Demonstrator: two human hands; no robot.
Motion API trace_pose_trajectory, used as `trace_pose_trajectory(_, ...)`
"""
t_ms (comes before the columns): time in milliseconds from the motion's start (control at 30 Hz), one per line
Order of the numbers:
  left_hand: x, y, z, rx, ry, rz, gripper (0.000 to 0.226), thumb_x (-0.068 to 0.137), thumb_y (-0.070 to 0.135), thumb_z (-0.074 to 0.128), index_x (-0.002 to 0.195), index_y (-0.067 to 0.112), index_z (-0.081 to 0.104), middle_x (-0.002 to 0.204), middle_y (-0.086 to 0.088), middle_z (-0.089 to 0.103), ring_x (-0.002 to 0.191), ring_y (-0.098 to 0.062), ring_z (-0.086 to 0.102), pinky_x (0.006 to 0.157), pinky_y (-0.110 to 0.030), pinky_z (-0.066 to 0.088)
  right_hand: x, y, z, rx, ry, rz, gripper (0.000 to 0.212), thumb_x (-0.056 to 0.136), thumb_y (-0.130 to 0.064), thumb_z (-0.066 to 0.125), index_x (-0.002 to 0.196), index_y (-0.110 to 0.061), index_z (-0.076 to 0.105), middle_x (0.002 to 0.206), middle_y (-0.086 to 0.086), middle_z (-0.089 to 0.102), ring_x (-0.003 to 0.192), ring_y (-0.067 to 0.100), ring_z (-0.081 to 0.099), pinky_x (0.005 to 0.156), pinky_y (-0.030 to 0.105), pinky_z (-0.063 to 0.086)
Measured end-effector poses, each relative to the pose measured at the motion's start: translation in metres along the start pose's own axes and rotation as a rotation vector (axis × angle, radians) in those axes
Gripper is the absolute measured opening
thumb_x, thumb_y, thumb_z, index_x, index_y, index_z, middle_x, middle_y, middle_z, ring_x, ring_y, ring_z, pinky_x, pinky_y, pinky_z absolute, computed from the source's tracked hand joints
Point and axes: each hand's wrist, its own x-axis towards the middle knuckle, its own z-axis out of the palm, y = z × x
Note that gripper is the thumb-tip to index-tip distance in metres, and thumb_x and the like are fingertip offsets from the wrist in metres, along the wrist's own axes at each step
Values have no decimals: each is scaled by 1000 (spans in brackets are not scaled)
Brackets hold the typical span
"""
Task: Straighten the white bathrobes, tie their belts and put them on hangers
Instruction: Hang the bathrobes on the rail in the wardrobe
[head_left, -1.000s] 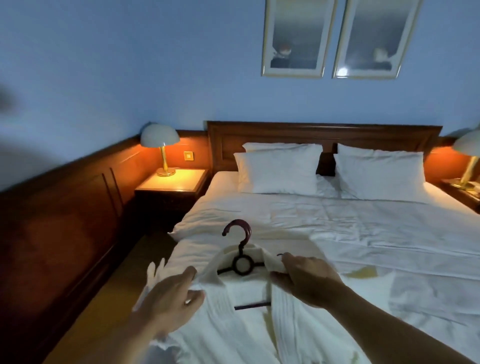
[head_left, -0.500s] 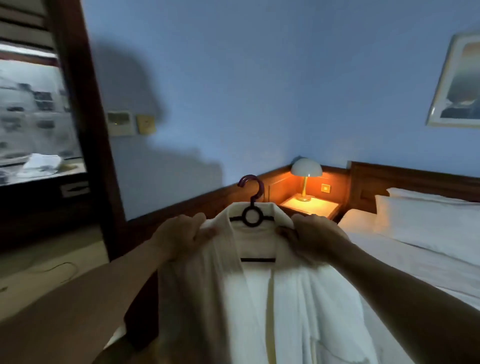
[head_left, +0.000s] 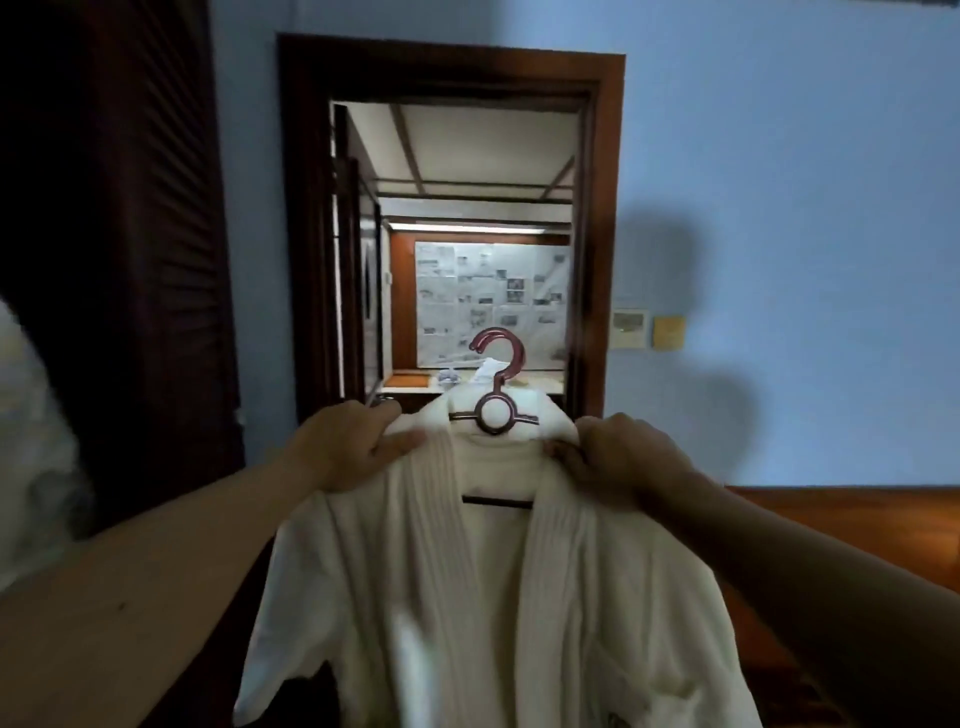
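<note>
A white bathrobe hangs in the air in front of me on a dark reddish hanger, whose hook points up above the collar. My left hand grips the robe's left shoulder next to the hanger. My right hand grips the right shoulder. The robe's front falls open below the collar, and the hanger's lower bar shows in the gap. No belt is visible.
A dark wooden door frame straight ahead opens onto a lit room with a papered wall. A dark louvred door stands at the left. Blue wall with wall plates and wood panelling lie to the right.
I have turned left, away from the bed, carrying the robe on its hanger; the bed and lamp have left view and the doorway is now ahead. Both hands keep their grips.
</note>
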Motion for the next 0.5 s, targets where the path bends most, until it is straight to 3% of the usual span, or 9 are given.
trace_pose_trajectory(100, -36, -54, -52, 48, 43, -116, 72, 80, 90, 13, 85, 28, 50, 82, 2, 66, 77, -22, 65, 70, -40, 51, 41, -64, -18, 44, 33, -144, 64, 100, -68, 27, 119, -16, 60, 121, 15, 66, 110, 35, 63, 82, 37, 48)
trace_pose_trajectory(233, -74, -124, -118, 109, 110, -231, 55, 86, 83, 25, 73, 34, 45, 69, 12, 56, 65, -13, 59, 63, -35, 47, 97, -145, -42, 94, 81, -248, 61, 98, -70, 27, 95, -18, 58, 108, 14, 68, 98, 32, 65, 80, 39, 53)
trace_pose_trajectory(367, -99, -192, -169, 189, 110, -304, 68, 85, 87, 25, 69, 23, 43, 61, 6, 54, 57, -10, 54, 60, -36, 45, 146, -217, -51, 174, 108, -345, 61, 100, -66, 32, 101, -14, 64, 104, 14, 69, 96, 31, 66, 75, 35, 48)
trace_pose_trajectory(500, -137, -256, -216, 301, 55, -372, 62, 90, 79, 30, 70, 22, 43, 65, 2, 55, 61, -14, 54, 61, -36, 43, 196, -305, -42, 271, 78, -416, 52, 95, -73, 34, 76, -27, 47, 82, 2, 62, 75, 20, 63, 75, 38, 55)
